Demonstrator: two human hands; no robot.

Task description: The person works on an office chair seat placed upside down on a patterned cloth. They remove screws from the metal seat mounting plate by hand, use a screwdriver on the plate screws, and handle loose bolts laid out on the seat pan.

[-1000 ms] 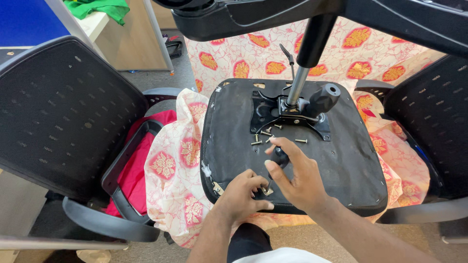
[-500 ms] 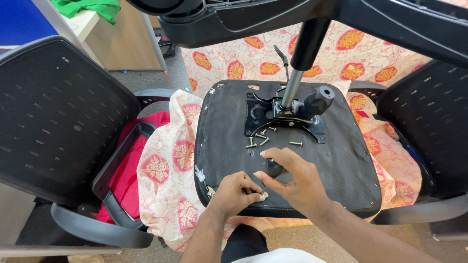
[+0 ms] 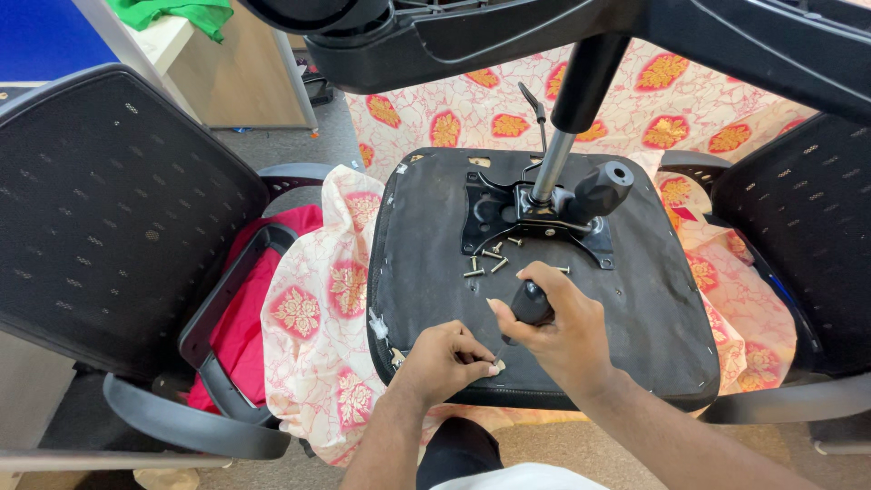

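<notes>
An upturned black chair seat (image 3: 426, 236) lies before me, its metal mechanism plate (image 3: 508, 213) and gas-lift column (image 3: 567, 127) pointing up. My right hand (image 3: 558, 331) grips a black-handled screwdriver (image 3: 529, 307), its tip angled down to the seat's near edge. My left hand (image 3: 445, 358) pinches a small part at that tip, fingers closed on it. Several loose screws (image 3: 490, 259) lie on the seat just below the plate.
The seat rests on a white cloth with red flower print (image 3: 318, 299). A black mesh chair (image 3: 100, 209) with a red seat stands at the left, another black mesh chair (image 3: 798, 227) at the right. The chair's star base (image 3: 472, 36) hangs overhead.
Both hands have come together at the seat's near edge. My right hand has turned the screwdriver tip down toward my left fingers.
</notes>
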